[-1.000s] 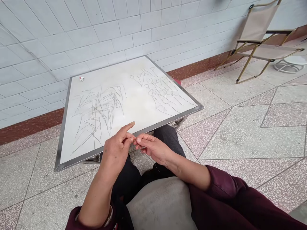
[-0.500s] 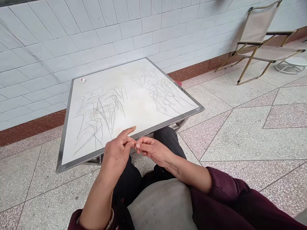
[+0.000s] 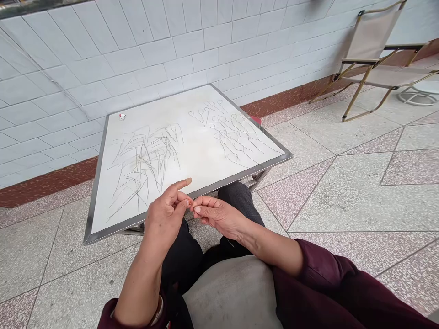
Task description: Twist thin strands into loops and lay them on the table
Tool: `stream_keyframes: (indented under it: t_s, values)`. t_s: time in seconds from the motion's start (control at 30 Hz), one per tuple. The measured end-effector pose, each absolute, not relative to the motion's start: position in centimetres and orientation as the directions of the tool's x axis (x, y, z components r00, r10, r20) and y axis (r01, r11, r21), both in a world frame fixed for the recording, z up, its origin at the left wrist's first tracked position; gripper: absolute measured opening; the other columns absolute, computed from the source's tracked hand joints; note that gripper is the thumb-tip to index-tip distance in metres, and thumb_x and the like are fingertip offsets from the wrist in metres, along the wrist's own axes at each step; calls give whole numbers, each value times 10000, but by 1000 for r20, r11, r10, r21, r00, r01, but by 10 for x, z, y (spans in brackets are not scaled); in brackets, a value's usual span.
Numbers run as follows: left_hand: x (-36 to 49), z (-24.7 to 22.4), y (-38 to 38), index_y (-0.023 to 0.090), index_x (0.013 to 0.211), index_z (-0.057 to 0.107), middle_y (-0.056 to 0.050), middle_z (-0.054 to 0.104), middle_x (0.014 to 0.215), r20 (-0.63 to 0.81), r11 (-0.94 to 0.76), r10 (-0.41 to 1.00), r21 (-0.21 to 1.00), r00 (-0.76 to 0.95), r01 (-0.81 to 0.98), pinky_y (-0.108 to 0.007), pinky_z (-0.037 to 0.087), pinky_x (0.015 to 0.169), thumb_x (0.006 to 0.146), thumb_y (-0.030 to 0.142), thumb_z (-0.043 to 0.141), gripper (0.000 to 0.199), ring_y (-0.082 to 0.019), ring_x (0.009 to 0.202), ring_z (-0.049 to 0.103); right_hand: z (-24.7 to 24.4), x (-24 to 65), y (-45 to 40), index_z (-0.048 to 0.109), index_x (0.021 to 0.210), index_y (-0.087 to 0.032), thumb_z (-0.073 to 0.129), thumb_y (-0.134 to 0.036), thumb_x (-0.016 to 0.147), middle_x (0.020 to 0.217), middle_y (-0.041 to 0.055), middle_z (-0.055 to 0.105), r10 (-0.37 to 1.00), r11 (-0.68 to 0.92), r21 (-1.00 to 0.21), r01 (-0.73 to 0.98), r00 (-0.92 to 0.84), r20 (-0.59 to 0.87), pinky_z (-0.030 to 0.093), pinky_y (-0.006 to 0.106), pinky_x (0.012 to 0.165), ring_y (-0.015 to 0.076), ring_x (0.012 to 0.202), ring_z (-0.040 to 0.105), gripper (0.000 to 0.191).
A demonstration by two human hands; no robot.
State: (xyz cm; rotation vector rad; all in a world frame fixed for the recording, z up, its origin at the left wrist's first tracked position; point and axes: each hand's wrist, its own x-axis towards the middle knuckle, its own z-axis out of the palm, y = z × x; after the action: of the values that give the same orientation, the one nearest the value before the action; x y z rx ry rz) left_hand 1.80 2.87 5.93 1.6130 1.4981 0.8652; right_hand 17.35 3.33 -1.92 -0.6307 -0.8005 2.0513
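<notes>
My left hand (image 3: 163, 214) and my right hand (image 3: 221, 216) meet at the fingertips just off the front edge of the white table (image 3: 195, 157). Both pinch closed on a very thin wire, mostly hidden by the fingers. A fine end of the wire (image 3: 230, 242) shows below my right wrist, over my lap. My left forefinger points out over the table's rim. On the table's left half lies a tangle of bent thin wires (image 3: 144, 157). Several wires with a loop at one end (image 3: 235, 135) are spread on the right half.
A small white-and-red object (image 3: 122, 117) sits at the table's far left corner. Behind the table runs a white tiled wall (image 3: 154, 59). A folding chair (image 3: 372, 41) and a round white stool (image 3: 421, 89) stand at the right on the speckled floor.
My left thumb has shifted slightly, so the fingertips of my two hands sit a little differently against each other. The view has moved a little; the wires on the table lie as before.
</notes>
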Motion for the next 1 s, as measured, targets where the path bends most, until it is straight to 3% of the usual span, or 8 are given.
stream_keyframes:
  t_s: [0.27,0.6,0.83,1.0]
  values:
    - [19,68,26,292,1276,619,26,685,821,14,-46,997,873,71,486,-287,483,761,851,262,616,425,-146,765,624,-12,175,30,659,781,-175,830,-357,731,798,-20,587,825,-497,-688,-529,-534,-185,321,220,610,79,678,460,255]
    - [19,63,26,279,1227,661,43,670,731,-12,10,1000,891,3,453,-288,472,758,804,234,648,426,-142,714,609,-25,166,25,689,808,-196,817,-377,745,748,-27,598,902,-325,-752,-573,-428,-64,321,250,627,96,660,458,230]
    - [16,63,26,274,1220,664,46,664,727,-21,18,1000,893,1,450,-284,466,756,793,236,651,429,-141,723,609,-23,166,23,691,823,-187,854,-356,688,820,-14,623,867,-404,-731,-550,-485,-115,314,235,606,94,686,488,271]
    - [16,65,27,247,1200,675,36,668,718,-14,11,1000,902,4,431,-294,475,767,783,242,653,418,-150,727,622,-25,167,22,687,812,-192,835,-360,710,761,-22,626,901,-306,-784,-539,-431,-56,353,246,658,107,694,498,246]
